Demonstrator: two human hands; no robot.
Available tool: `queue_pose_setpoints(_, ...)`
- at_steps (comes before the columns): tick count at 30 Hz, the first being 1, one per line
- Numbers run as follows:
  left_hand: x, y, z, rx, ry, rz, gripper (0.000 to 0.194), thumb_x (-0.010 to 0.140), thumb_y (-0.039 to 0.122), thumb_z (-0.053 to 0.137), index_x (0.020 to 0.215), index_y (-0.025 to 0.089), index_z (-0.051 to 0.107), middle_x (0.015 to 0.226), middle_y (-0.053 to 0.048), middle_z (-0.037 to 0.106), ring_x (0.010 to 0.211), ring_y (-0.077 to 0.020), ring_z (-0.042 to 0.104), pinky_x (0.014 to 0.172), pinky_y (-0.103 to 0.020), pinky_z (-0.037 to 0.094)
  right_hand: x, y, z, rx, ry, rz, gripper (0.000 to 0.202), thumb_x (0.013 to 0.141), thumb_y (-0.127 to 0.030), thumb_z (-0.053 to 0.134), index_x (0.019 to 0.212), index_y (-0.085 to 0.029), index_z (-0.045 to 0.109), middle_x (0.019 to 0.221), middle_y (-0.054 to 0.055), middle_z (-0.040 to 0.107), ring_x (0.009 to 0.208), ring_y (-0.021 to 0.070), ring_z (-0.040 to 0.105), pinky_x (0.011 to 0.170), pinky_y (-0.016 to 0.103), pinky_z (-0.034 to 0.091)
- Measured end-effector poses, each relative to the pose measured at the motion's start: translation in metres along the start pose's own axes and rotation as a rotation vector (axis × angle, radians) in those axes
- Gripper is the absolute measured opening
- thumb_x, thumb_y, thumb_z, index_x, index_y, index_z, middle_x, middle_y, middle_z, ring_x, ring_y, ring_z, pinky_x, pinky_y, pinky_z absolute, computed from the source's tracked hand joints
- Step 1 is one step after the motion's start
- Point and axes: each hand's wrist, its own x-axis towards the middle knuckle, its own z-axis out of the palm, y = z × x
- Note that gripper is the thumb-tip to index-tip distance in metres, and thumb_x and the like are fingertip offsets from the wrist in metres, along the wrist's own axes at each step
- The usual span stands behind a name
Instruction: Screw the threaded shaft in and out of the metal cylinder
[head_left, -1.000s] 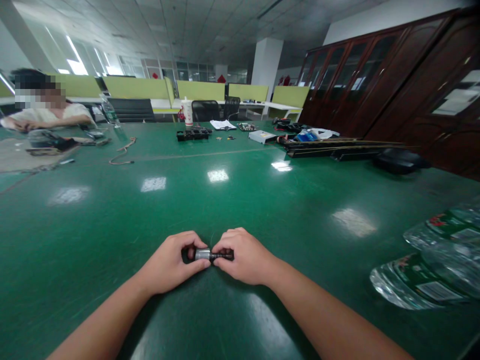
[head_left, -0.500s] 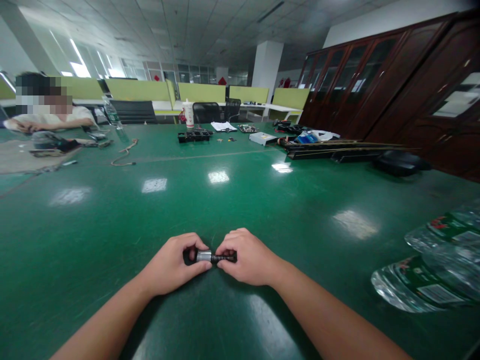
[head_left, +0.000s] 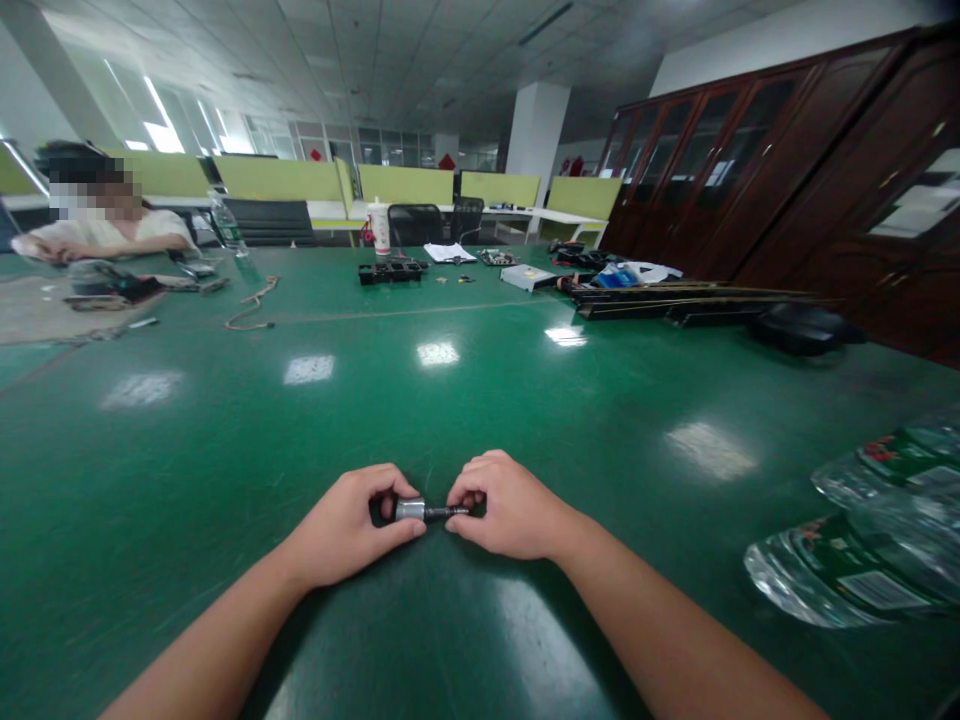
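A small silver metal cylinder point(head_left: 410, 509) with a dark end lies between the thumb and fingers of my left hand point(head_left: 351, 527), low over the green table point(head_left: 360, 430). From its right side a thin dark shaft point(head_left: 438, 513) points right. My right hand point(head_left: 504, 508) pinches around the shaft's far tip, with thumb below and fingers above. A short stretch of the shaft shows between the two hands.
Water bottles point(head_left: 840, 570) lie at the right edge. Farther back are a black part point(head_left: 391, 272), a grey box point(head_left: 527, 277), long dark rails point(head_left: 637, 300) and a cord point(head_left: 255, 304). A person point(head_left: 105, 215) sits at the far left.
My right hand has shifted slightly right, away from my left hand, and more of the shaft shows between them. My left hand is nearly unmoved.
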Motion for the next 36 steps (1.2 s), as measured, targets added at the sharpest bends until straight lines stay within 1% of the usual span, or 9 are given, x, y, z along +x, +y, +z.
queue_pose_setpoints(3,0.0,0.001,-0.001,-0.004,0.005,-0.006,0.019,0.081,0.037,0.067,0.086,0.018,0.066,0.076,0.0,0.063,0.069,-0.0154,0.057,0.064,-0.025,0.042,-0.002,0.005,-0.006,-0.006,-0.02,0.024,0.008,0.072,-0.027,0.073,0.075,-0.019,0.071,0.068,-0.003,0.065,0.066,0.0116,0.057,0.076,0.028,0.039)
queue_pose_setpoints(7,0.001,0.002,-0.001,-0.008,0.022,-0.012,0.02,0.082,0.037,0.066,0.086,0.018,0.066,0.077,0.0,0.063,0.069,-0.0154,0.058,0.064,-0.025,0.043,-0.005,0.014,-0.015,-0.009,-0.029,0.122,0.005,0.072,-0.022,0.071,0.075,-0.019,0.072,0.067,-0.002,0.065,0.061,0.0108,0.056,0.062,0.024,0.039)
queue_pose_setpoints(10,0.0,0.001,0.0,-0.006,0.023,-0.012,0.02,0.082,0.038,0.066,0.086,0.018,0.066,0.078,0.0,0.063,0.07,-0.0158,0.058,0.065,-0.026,0.044,-0.006,0.02,-0.018,0.014,-0.013,0.158,0.006,0.071,-0.022,0.072,0.075,-0.018,0.073,0.066,-0.002,0.064,0.059,0.0104,0.056,0.058,0.023,0.039)
queue_pose_setpoints(18,0.001,0.001,0.0,-0.009,0.019,-0.013,0.02,0.083,0.038,0.066,0.086,0.018,0.066,0.078,0.0,0.063,0.07,-0.0158,0.058,0.065,-0.025,0.044,-0.005,0.017,-0.016,0.029,-0.01,0.115,0.005,0.071,-0.022,0.072,0.074,-0.018,0.072,0.064,-0.002,0.063,0.058,0.0096,0.055,0.058,0.022,0.04)
queue_pose_setpoints(27,0.0,0.001,0.0,-0.006,0.013,-0.015,0.02,0.083,0.037,0.066,0.087,0.018,0.065,0.079,-0.001,0.063,0.07,-0.0158,0.058,0.065,-0.026,0.044,-0.003,0.016,-0.014,0.012,-0.024,0.077,0.007,0.071,-0.024,0.075,0.076,-0.019,0.073,0.067,-0.002,0.065,0.065,0.0114,0.057,0.071,0.027,0.041)
queue_pose_setpoints(29,0.001,0.001,0.0,-0.001,0.014,-0.017,0.02,0.083,0.038,0.066,0.087,0.018,0.065,0.078,-0.001,0.063,0.07,-0.0158,0.058,0.064,-0.025,0.044,-0.002,0.012,-0.01,0.041,-0.012,0.077,0.011,0.07,-0.023,0.077,0.08,-0.02,0.073,0.07,-0.003,0.066,0.067,0.0118,0.058,0.075,0.028,0.041)
queue_pose_setpoints(31,0.001,0.0,0.0,0.002,0.01,-0.012,0.019,0.082,0.037,0.066,0.088,0.018,0.065,0.077,0.0,0.063,0.069,-0.0157,0.057,0.064,-0.025,0.043,0.0,0.006,-0.003,0.109,0.022,0.084,0.021,0.069,-0.019,0.077,0.089,-0.02,0.073,0.073,-0.003,0.067,0.068,0.0115,0.059,0.075,0.027,0.041)
queue_pose_setpoints(33,0.001,-0.002,-0.001,-0.011,0.007,0.006,0.019,0.08,0.035,0.068,0.089,0.018,0.065,0.079,0.0,0.063,0.071,-0.0157,0.058,0.065,-0.025,0.044,0.002,0.0,0.004,0.16,0.042,0.074,0.026,0.068,-0.015,0.078,0.092,-0.02,0.071,0.074,-0.003,0.068,0.069,0.0112,0.059,0.077,0.027,0.042)
queue_pose_setpoints(36,0.001,-0.003,-0.002,-0.033,0.008,0.035,0.021,0.077,0.033,0.071,0.091,0.019,0.065,0.086,-0.001,0.065,0.076,-0.0167,0.059,0.07,-0.026,0.046,0.004,-0.007,0.012,0.156,0.062,0.059,0.019,0.07,-0.015,0.077,0.087,-0.02,0.071,0.074,-0.003,0.068,0.07,0.0118,0.059,0.078,0.028,0.041)
